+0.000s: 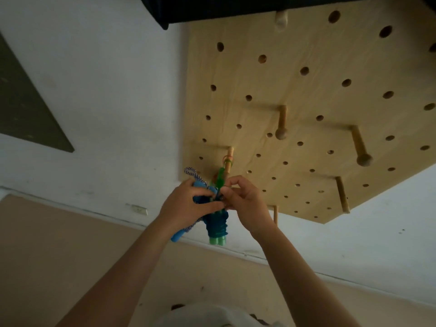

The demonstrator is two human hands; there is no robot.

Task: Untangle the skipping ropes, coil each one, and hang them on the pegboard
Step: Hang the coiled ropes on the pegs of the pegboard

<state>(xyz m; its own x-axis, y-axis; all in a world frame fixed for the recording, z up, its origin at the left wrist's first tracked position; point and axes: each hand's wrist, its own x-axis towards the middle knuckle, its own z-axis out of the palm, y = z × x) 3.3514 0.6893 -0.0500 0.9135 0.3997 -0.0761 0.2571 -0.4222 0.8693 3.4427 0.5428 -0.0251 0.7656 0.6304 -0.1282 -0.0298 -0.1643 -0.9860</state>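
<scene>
The green rope [217,226] is pinched by both hands [219,201] below a peg [229,159] of the pegboard [306,114], apparently for hanging

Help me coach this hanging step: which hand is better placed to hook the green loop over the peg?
Probably the right hand: its fingers pinch at the green rope just below the peg, while the left hand grips the bundle.

We cannot see the top of the pegboard [318,95] — a dark shape [236,8] covers it — and our hands [219,201] hide the green rope [215,226] coil's middle.
</scene>
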